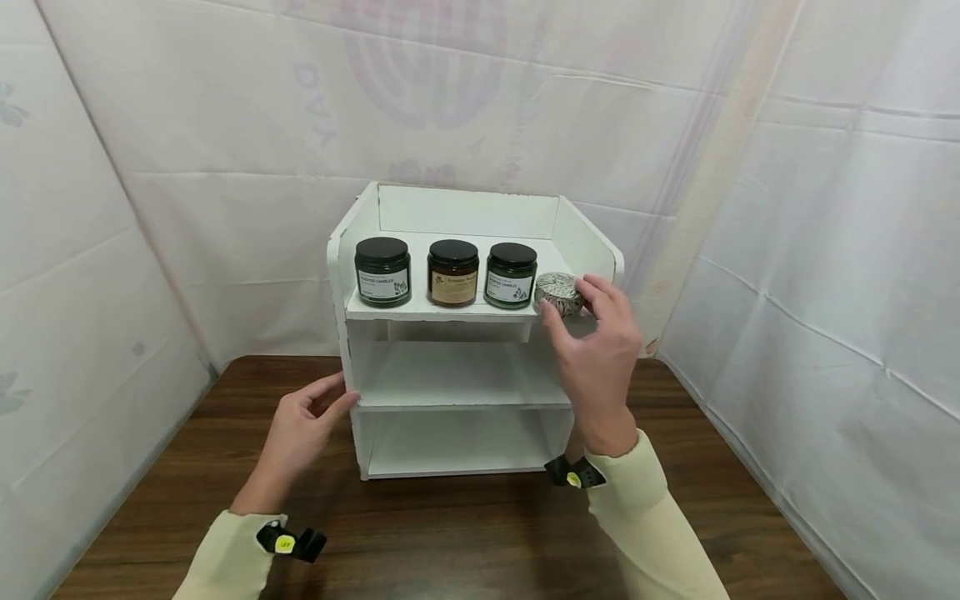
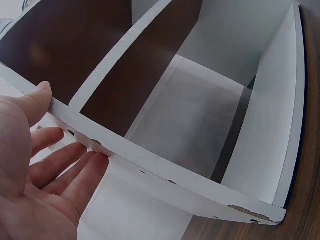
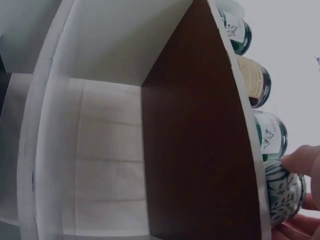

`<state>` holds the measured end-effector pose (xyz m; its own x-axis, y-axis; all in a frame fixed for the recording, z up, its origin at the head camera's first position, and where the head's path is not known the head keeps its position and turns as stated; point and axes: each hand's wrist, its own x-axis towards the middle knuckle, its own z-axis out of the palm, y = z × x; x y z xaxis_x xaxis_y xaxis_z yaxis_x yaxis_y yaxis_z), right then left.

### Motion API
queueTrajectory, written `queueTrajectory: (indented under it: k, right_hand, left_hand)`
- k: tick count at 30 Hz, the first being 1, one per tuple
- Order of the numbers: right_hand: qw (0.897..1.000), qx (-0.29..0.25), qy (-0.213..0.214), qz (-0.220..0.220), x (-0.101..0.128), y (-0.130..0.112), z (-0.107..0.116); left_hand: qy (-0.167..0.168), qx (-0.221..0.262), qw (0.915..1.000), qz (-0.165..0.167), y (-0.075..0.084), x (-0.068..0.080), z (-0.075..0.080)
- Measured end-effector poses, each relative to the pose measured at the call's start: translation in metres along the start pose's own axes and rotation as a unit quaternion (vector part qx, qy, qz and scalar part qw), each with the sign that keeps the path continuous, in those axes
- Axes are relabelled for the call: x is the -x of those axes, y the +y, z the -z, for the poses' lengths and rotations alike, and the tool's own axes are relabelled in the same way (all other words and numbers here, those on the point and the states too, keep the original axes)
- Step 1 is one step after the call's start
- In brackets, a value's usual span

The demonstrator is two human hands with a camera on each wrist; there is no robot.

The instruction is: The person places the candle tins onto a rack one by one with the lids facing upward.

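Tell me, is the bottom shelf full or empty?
Empty. The head view shows only bare white board in the bottom shelf; all three jars stand on the top shelf.

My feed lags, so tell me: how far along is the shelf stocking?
Three black-lidded jars already stand in a row on the top shelf. The right hand holds a patterned tin at that row's right end, not yet released. The left hand rests open against the white rack's left side. The two lower shelves hold nothing.
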<state>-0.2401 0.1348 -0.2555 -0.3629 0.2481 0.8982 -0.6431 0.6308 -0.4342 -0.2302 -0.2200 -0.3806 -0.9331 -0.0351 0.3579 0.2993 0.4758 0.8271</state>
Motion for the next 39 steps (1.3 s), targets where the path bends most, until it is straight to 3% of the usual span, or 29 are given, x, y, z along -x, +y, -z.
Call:
queueTrajectory:
  k: [15, 25, 39]
  right_hand:
    - [0.999, 0.03, 0.014, 0.032, 0.0, -0.003, -0.006]
    - [0.994, 0.093, -0.011, 0.05, -0.005, -0.004, -0.01]
    - [0.992, 0.109, -0.018, 0.054, -0.006, 0.0, -0.015]
  left_hand:
    - [0.006, -0.01, 0.9999, 0.002, -0.001, -0.001, 0.0]
    - [0.007, -0.007, 0.9999, 0.002, -0.002, -0.001, 0.0]
    - [0.006, -0.008, 0.9999, -0.003, -0.002, -0.001, -0.001]
